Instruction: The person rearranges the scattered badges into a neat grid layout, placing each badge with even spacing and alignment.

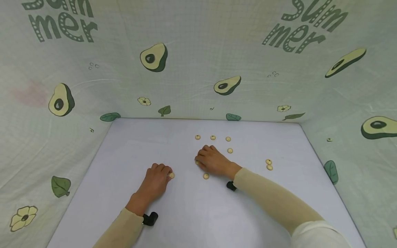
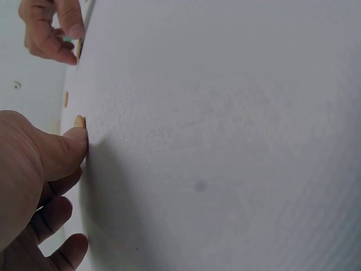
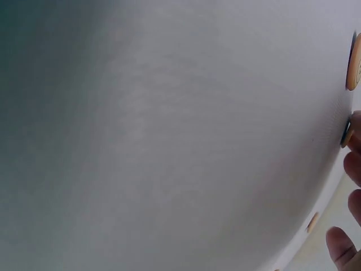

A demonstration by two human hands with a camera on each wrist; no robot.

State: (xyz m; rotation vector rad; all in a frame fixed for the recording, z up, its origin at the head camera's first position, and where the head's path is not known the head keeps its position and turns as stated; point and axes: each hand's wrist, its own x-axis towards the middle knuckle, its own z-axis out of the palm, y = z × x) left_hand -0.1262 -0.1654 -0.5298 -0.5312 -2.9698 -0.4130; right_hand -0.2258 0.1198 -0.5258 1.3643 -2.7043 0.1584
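Observation:
Small round pale-wood discs with faint marks on top lie on a white table. My left hand [image 1: 156,181] pinches one disc [image 1: 171,175] at table level; in the left wrist view the thumb lies against this disc [image 2: 80,121]. Farther right and forward, my right hand [image 1: 214,161] holds another disc [image 1: 197,162] between its fingertips, partly covered by them. That disc [image 3: 347,135] shows at the right edge of the right wrist view. A loose disc [image 1: 206,176] lies just nearer than the right hand, and another disc [image 1: 230,150] is beyond its wrist.
Three discs form a row at the back, the middle disc [image 1: 213,137] among them. At right, two discs touch, one the nearer disc [image 1: 270,167]. A cloth with avocado prints [image 1: 192,62] hangs round the white table [image 1: 139,137] on the back and sides.

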